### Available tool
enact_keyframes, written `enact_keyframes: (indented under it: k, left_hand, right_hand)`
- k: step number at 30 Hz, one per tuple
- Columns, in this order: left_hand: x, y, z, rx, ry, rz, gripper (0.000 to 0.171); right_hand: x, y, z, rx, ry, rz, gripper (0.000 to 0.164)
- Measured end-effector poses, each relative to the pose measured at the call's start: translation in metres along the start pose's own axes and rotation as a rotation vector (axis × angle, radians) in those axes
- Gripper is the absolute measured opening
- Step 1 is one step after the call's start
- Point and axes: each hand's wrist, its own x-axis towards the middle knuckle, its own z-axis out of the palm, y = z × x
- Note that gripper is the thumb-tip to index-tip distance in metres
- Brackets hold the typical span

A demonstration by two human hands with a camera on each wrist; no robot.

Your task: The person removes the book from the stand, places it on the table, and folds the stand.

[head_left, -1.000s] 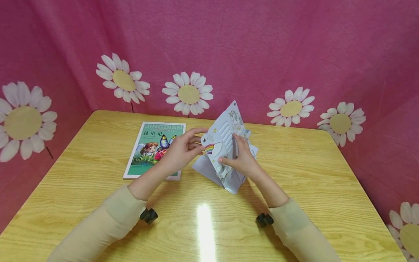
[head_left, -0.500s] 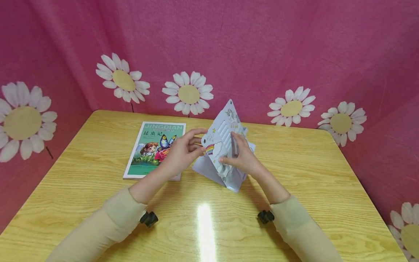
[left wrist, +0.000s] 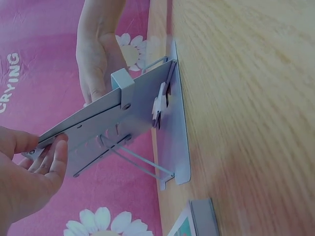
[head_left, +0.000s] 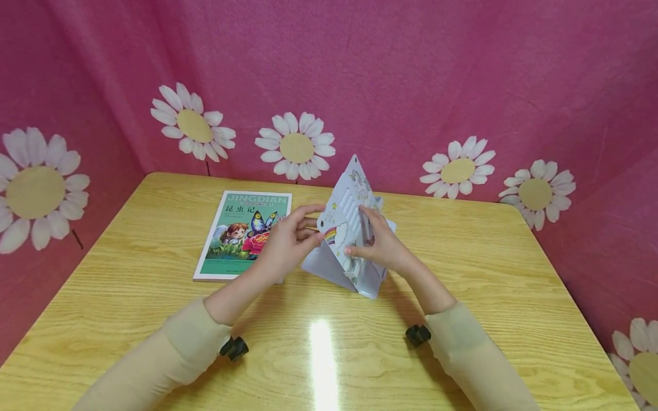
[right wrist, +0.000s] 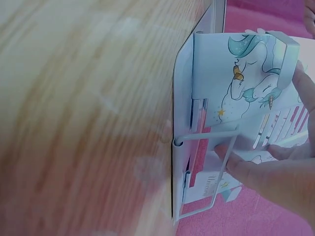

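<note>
A white metal book stand (head_left: pixel 336 216) with unicorn, rainbow and cloud prints stands on the table, its slotted panel tilted up from the base plate (head_left: pixel 326 265). My left hand (head_left: pixel 288 237) pinches the panel's left corner. The left wrist view shows that thumb on the printed side and fingers behind the panel (left wrist: pixel 93 115). Across the printed face, my right hand (head_left: pixel 386 245) rests with thumb and fingers spread. In the right wrist view its fingers (right wrist: pixel 241 169) lie by the slots, near a white clip (right wrist: pixel 289 59). A wire support (left wrist: pixel 138 160) runs between panel and base.
Left of the stand lies a green-covered book (head_left: pixel 226 220), partly hidden by my left forearm. The wooden table (head_left: pixel 462 268) meets a pink curtain (head_left: pixel 380 85) with printed daisies at the back. Small black devices (head_left: pixel 233 348) sit beneath both sleeves.
The panel's top corner has shifted left, and the stand has turned slightly, its base swinging left at the back. Both hands keep their places on the panel, moving a little with it.
</note>
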Motion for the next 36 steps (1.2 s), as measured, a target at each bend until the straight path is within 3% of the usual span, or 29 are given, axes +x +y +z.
enact_keyframes:
  k: [12, 36]
  left_hand:
    - [-0.006, 0.003, 0.005, 0.05, 0.045, 0.007, 0.046]
    - [-0.014, 0.005, 0.009, 0.014, 0.062, 0.032, 0.042]
  right_hand:
    - [0.006, 0.006, -0.004, 0.058, -0.048, -0.05, 0.1]
    - [0.012, 0.009, -0.01, 0.131, -0.167, -0.096, 0.104]
